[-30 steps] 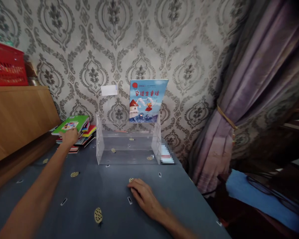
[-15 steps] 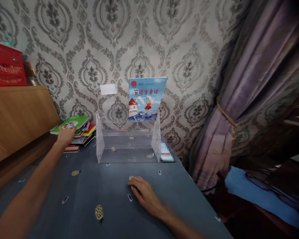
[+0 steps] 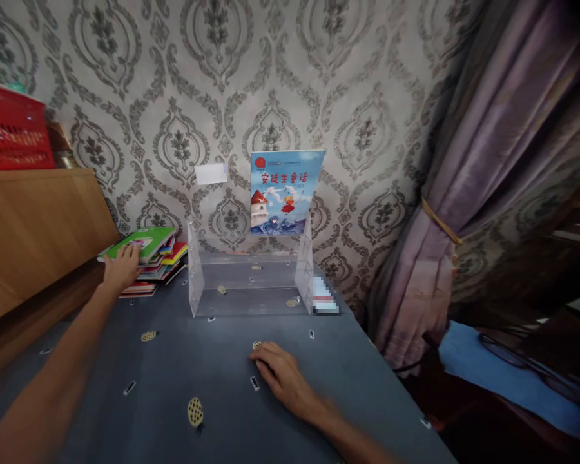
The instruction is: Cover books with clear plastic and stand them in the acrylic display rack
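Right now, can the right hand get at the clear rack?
Probably yes: the right hand is in front of the clear rack, and only patterned tablecloth shows between them.

Blue book (image 3: 284, 200): large red characters (image 3: 284, 178) on its cover read 安徒生童话, beyond and above the right fingers (image 3: 260, 352).
Red emblem (image 3: 260, 162): the line of print beside it, above the title, was too small to read.
Green book (image 3: 154, 240): its cover, at the left fingers (image 3: 135, 250), showed no readable words.
Pale panel (image 3: 325, 298): pixelated past reading, beyond the right fingers and off to their right.
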